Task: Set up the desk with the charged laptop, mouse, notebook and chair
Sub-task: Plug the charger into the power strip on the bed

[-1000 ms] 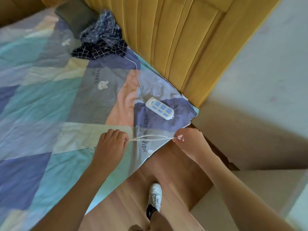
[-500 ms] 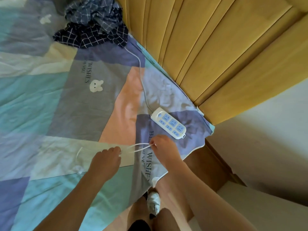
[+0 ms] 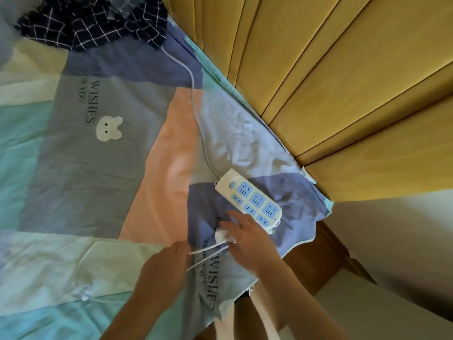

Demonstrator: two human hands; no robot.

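Observation:
A white power strip [image 3: 248, 198] with blue sockets lies on the patchwork bedsheet [image 3: 98, 168] near the bed's corner. Its grey lead [image 3: 196, 114] runs up the bed toward the dark checked clothes. My right hand [image 3: 247, 238] grips a white charger plug [image 3: 222, 235] just below the strip. From the plug a thin white charger cable [image 3: 208, 253] stretches in two strands to my left hand [image 3: 163, 271], which is closed on it. More of that cable loops over the sheet to the left. No laptop, mouse, notebook or chair is in view.
A yellow padded headboard [image 3: 318, 82] runs along the bed's right side. Dark checked clothing [image 3: 93, 23] is piled at the top of the bed. The wooden bed frame [image 3: 326, 253] and pale floor [image 3: 392, 241] lie to the right. My legs stand at the bed's edge.
My right hand has moved up the bed toward the power strip and now shows the white plug in its grip. The view has closed in on the bed corner.

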